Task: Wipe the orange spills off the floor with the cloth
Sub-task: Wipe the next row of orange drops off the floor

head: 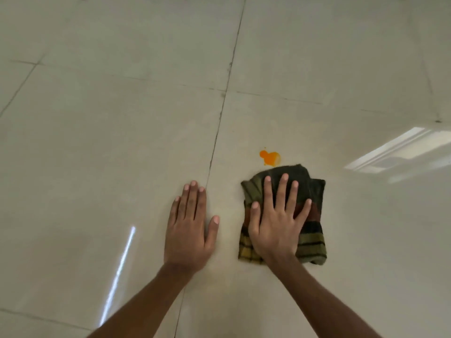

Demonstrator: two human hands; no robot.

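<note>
- The right hand lies flat on the folded striped cloth, its fingers spread apart and pressing down, not clamped around anything.
- The left hand rests palm-down on the bare floor, well apart from the cloth, fingers close together with the thumb out, holding nothing.
- The orange spill sits on the tile just beyond the cloth's far edge, nearly touching it; a small droplet lies at its upper left.
- The cloth's long axis runs away from the person, from the near striped end toward the darker far end, which points at the spill.
- Risk: a push straight ahead may shove liquid in front of the folded edge and smear it, as the glossy tile will likely let it slide instead of soaking in.
- Risk: an open palm only pins the cloth by pressure; on this slick floor the hand could slip over it, or the fold could bunch up and miss the spill.
- Risk: the small droplet may be left behind if the stroke runs too narrow.
- Risk: the grout line to the left could trap colour if the wipe drifts that way.
</note>
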